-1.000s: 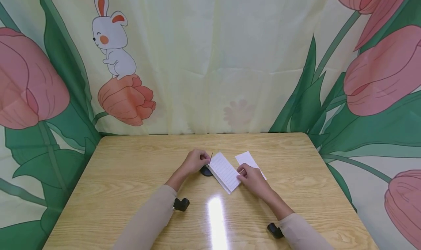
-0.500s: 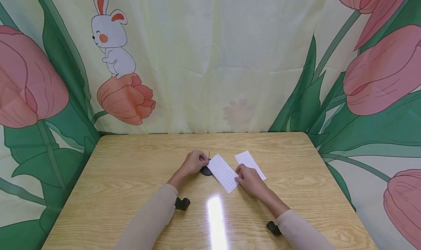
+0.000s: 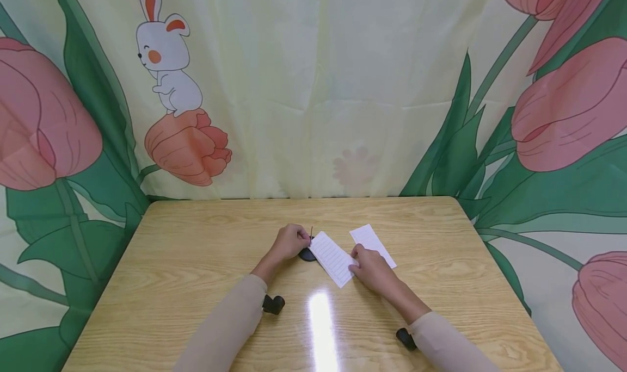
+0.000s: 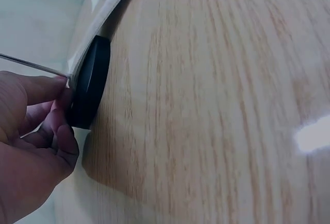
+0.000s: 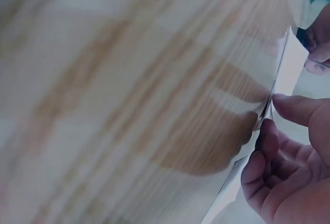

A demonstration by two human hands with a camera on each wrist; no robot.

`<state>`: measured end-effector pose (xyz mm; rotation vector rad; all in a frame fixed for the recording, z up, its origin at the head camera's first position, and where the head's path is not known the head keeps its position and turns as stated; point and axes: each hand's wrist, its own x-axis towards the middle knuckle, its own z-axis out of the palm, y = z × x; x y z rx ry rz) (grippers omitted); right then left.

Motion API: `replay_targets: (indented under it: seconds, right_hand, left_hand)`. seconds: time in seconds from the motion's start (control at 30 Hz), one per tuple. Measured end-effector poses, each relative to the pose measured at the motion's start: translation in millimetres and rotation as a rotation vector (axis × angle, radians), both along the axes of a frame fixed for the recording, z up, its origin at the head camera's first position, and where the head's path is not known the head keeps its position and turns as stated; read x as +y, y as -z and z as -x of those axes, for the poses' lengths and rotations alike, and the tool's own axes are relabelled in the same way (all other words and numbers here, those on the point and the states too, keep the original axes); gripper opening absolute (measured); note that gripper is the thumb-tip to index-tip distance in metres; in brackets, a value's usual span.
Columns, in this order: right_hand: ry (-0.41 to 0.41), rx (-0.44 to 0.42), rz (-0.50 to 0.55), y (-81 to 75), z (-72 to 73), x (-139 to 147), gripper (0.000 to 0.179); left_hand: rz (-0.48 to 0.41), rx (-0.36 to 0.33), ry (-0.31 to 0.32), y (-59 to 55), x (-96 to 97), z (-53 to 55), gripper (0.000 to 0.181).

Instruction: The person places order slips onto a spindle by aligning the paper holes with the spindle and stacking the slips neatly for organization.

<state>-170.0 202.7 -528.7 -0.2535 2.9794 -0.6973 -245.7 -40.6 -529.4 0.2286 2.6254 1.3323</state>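
A bill spike has a round black base (image 3: 307, 255) and a thin upright rod (image 3: 311, 232). Lined white paper slips (image 3: 332, 258) slant from the spike toward the right, one corner at the rod low over the base. My left hand (image 3: 290, 241) pinches that corner beside the rod; in the left wrist view its fingertips (image 4: 61, 87) are right above the base's edge. Opposite, my right hand (image 3: 374, 268) pinches the slips' right edge between thumb and fingers. The right wrist view shows the paper (image 5: 290, 69) held a little over the table.
Another white lined slip (image 3: 369, 237) lies on the wooden table (image 3: 210, 241) behind the right hand. A printed curtain (image 3: 313, 89) hangs along the table's back edge. Light glares off the front of the table (image 3: 322, 328).
The slips have come down slightly along the rod and tilted less, and more of the rod now shows above them. The right hand has shifted a little left with them.
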Motion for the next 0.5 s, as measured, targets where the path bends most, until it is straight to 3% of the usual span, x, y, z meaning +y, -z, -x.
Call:
replay_targets:
  seconds: [0.17, 0.5]
  right_hand:
    - [0.005, 0.033, -0.031, -4.1, -4.5, 7, 0.025]
    - [0.122, 0.105, -0.003, -7.5, -11.8, 43, 0.037]
  left_hand:
    - [-0.010, -0.002, -0.014, -0.8, -0.1, -2.1, 0.010]
    - [0.023, 0.067, 0.023, -1.0, -8.5, -4.0, 0.009]
